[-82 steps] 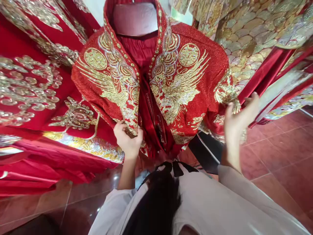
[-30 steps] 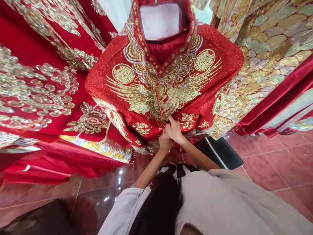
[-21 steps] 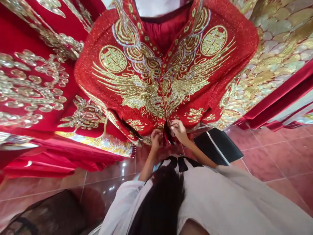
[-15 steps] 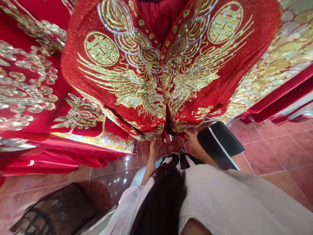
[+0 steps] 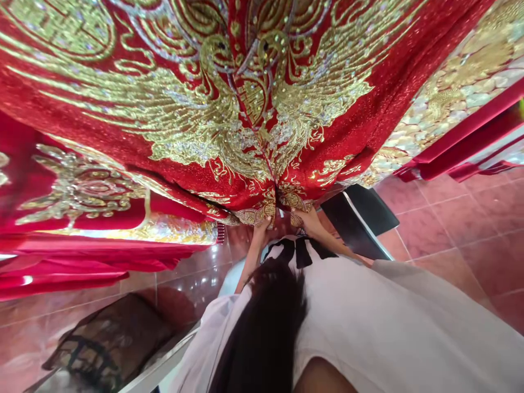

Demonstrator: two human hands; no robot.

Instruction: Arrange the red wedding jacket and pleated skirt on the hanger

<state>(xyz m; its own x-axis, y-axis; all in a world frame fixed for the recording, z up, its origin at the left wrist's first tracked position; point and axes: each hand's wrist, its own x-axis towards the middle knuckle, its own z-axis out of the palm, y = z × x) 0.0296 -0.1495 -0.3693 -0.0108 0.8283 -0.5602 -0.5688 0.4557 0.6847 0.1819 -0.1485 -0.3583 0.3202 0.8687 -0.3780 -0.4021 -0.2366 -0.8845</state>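
A red jacket (image 5: 311, 158) with heavy gold and silver embroidery hangs in front of me, its two front panels meeting along a centre line. At the bottom of the left panel, my left hand (image 5: 261, 229) is closed on the hem, thumb on the outer face. My right hand (image 5: 308, 221) pinches the hem of the right panel beside it. A narrow gap shows between the two hem corners. The fingers behind the cloth are hidden.
Red garments with beaded trim (image 5: 90, 188) hang on the left, and a gold-scaled garment (image 5: 454, 93) on the right. A black chair-like object (image 5: 368, 210) stands right of my hands. A dark bag (image 5: 110, 338) rests at lower left on the tiled floor (image 5: 446, 234).
The jacket appears closer and larger, and its front edges have come together. Both hands now visibly grip the hem corners, where before the fingers reached at the lower edge.
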